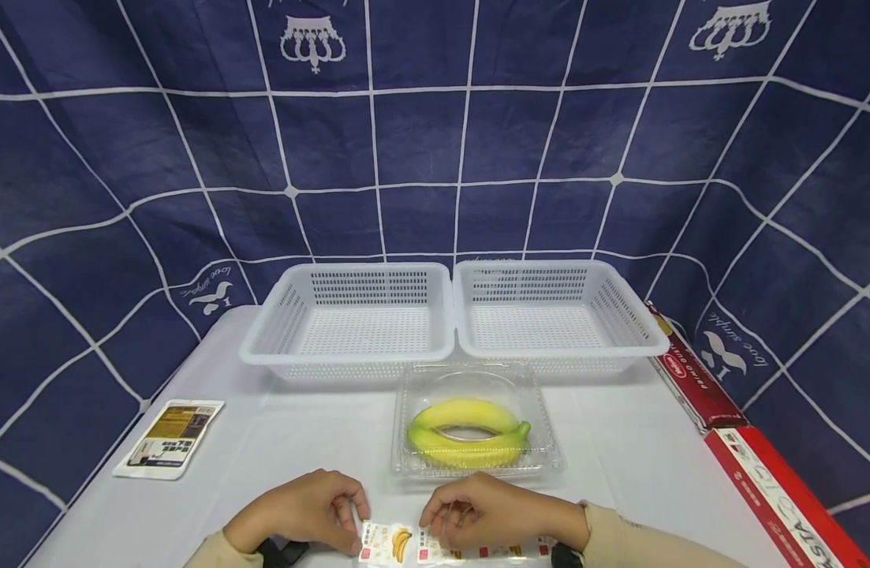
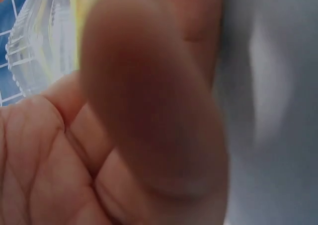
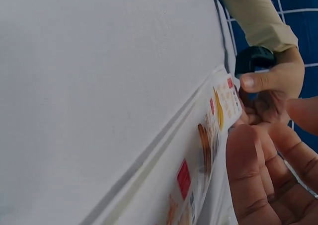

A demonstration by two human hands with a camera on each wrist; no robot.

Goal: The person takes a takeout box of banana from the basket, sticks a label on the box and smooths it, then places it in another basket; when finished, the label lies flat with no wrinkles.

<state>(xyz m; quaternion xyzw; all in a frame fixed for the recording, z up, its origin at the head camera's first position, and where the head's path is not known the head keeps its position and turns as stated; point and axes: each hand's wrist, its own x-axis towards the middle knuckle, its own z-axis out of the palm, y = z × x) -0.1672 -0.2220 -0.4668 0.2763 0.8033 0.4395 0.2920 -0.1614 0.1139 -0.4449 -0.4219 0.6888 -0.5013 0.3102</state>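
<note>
A strip of white labels printed with bananas lies at the near edge of the white table. At its left end my left hand pinches the label's edge between thumb and fingers. My right hand bends over the strip, its fingertips gripping it beside the end label. The right wrist view shows the label strip running toward the left hand, with the right thumb along its edge. Just beyond the hands sits a clear plastic clamshell box with bananas inside. A blurred thumb fills the left wrist view, hiding the grip.
Two white perforated baskets stand side by side at the back. A white and brown packet lies on the left. Along the right edge are a dark red box and a red and white box. Blue checked cloth surrounds the table.
</note>
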